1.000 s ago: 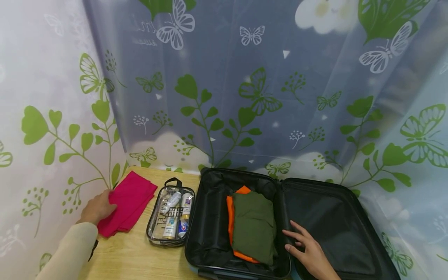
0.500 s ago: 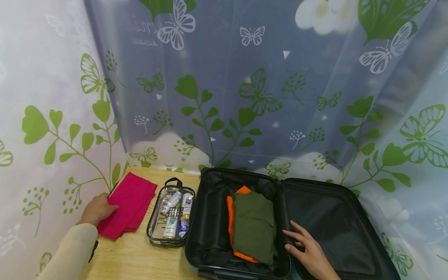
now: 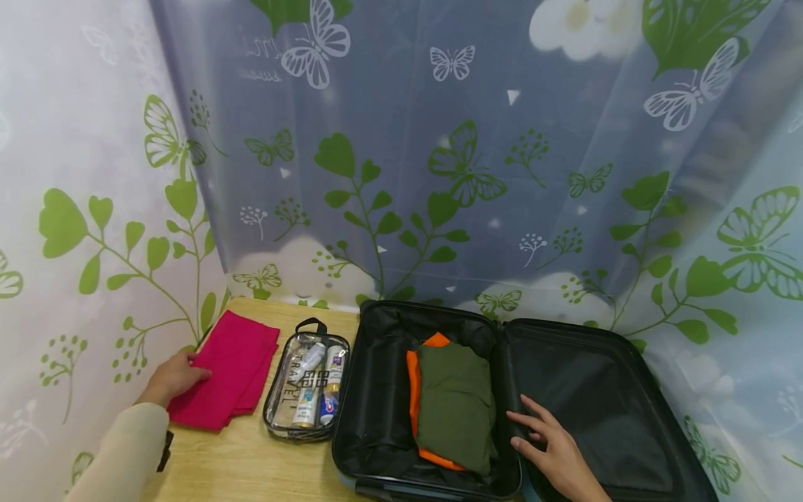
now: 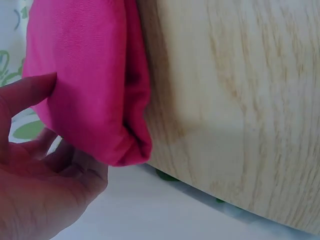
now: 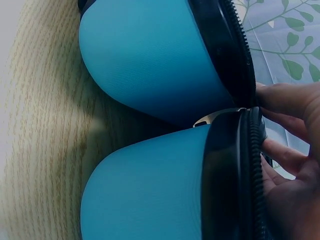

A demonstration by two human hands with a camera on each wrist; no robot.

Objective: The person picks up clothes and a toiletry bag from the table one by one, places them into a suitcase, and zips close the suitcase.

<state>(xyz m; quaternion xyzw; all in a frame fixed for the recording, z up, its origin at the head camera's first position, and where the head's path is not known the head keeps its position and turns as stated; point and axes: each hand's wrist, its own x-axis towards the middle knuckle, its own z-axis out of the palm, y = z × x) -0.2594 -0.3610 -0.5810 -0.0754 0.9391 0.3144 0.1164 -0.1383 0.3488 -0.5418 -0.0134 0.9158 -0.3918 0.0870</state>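
Observation:
My left hand (image 3: pixel 171 377) is at the left edge of the wooden table (image 3: pixel 251 467), holding the near end of a folded pink cloth (image 3: pixel 229 368). In the left wrist view the thumb of that left hand (image 4: pixel 35 185) lies on top of the pink cloth (image 4: pixel 85 75) and the fingers are under its edge. An open black-lined suitcase (image 3: pixel 376 390) lies to the right, with a folded green garment (image 3: pixel 454 404) on top of an orange one (image 3: pixel 411 383) in its left half. My right hand (image 3: pixel 552 450) rests with straight fingers by the middle hinge, holding nothing.
A clear toiletry pouch (image 3: pixel 307 387) with small bottles lies between the cloth and the suitcase. The suitcase's blue shell (image 5: pixel 150 60) sits on the table (image 5: pixel 40 125). A butterfly-printed curtain (image 3: pixel 439 174) closes in the back and both sides. The right half of the suitcase (image 3: pixel 596 397) holds nothing.
My left hand has drawn the pink cloth slightly to the left and toward me. The right hand has not moved.

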